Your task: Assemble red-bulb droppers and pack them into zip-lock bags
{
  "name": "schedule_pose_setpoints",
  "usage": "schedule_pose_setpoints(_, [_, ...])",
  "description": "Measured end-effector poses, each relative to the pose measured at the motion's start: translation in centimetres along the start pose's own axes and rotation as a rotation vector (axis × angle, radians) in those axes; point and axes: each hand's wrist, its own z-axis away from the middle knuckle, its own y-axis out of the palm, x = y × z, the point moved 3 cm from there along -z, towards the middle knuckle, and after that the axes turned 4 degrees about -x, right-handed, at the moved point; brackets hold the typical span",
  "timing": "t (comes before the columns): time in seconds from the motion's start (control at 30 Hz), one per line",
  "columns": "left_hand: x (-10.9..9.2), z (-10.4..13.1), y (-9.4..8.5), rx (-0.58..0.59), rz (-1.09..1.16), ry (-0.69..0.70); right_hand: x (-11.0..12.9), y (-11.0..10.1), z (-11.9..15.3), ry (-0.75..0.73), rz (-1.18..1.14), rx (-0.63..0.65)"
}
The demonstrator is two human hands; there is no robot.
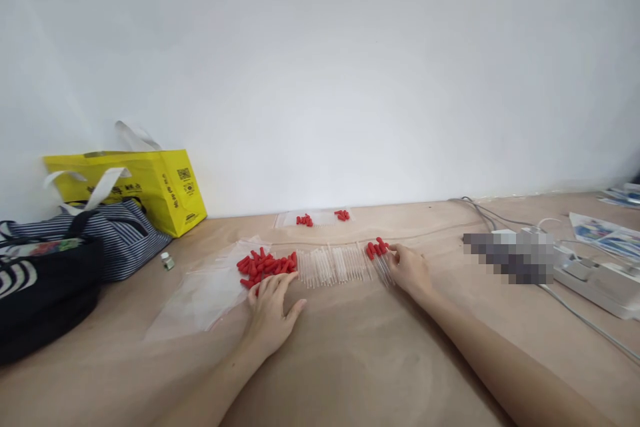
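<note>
A heap of red rubber bulbs [257,268] lies left of a row of clear thin tubes [333,265]. My left hand [273,310] rests at the front of the heap, fingers stretched forward and thumb apart; its fingertips touch or nearly touch the bulbs. At the row's right end lie several droppers [384,270], clear tubes with red bulbs on their far ends. My right hand [410,271] is beside them, its fingers closed around the bulb end of the rightmost dropper; the fingertips partly hide it.
Clear plastic bags [200,300] lie left of the heap. A bag with red-bulbed droppers [305,220] is near the wall. A small bottle [167,261], yellow bag [183,193] and dark bag [50,300] stand left. At right are a cable [585,320] and white device [595,287].
</note>
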Motion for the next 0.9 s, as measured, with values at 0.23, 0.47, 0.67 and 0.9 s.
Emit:
schedule_pose_setpoints(0.23, [0.1,0.0,0.4,-0.016,-0.056,-0.005,0.0,1.0,-0.3,0.060,0.025,0.055])
schedule_pose_setpoints(0.47, [0.7,-0.6,0.2,-0.098,-0.159,-0.034,2.0,0.7,0.3,-0.080,0.035,0.004])
schedule_pose_setpoints(0.67, [1.7,-1.2,-0.1,-0.145,-0.239,-0.073,4.2,1.3,0.6,-0.127,0.191,0.074])
schedule_pose_setpoints(0.9, [2.2,-1.8,-0.4,-0.179,-0.316,-0.083,5.0,2.4,-0.1,-0.118,0.245,0.109])
